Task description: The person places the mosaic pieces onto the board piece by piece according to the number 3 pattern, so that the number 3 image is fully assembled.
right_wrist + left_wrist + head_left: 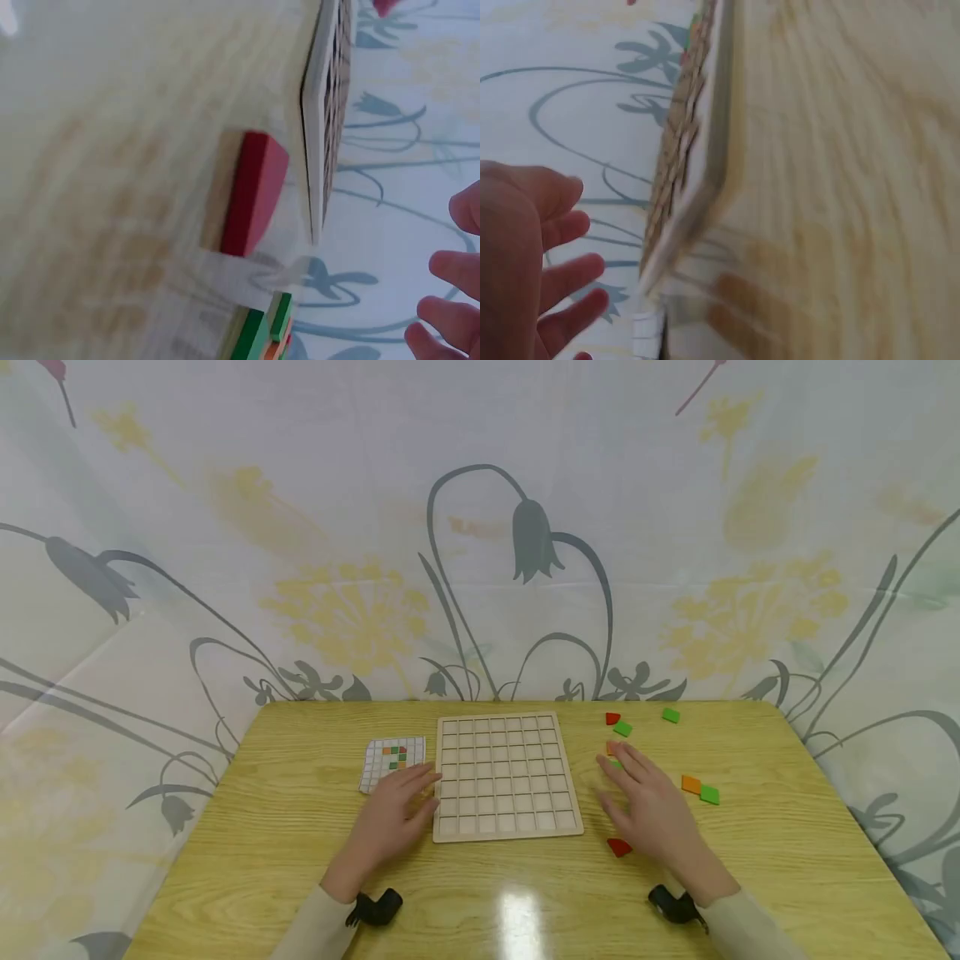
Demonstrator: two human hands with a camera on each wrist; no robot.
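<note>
Gridded board (507,770), left hand (392,814) and right hand (657,810) either side, both hands loosely spread

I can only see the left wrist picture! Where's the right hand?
Observer: The right hand is right of the board, among the loose pieces.
Operator: I see just a bit of a card. What's on it?
Observer: A grid with some cells coloured orange, green and red.
Operator: Cool! Which piece is by the board's near right corner?
Observer: A red piece, lying on the table just right of that corner.
</note>
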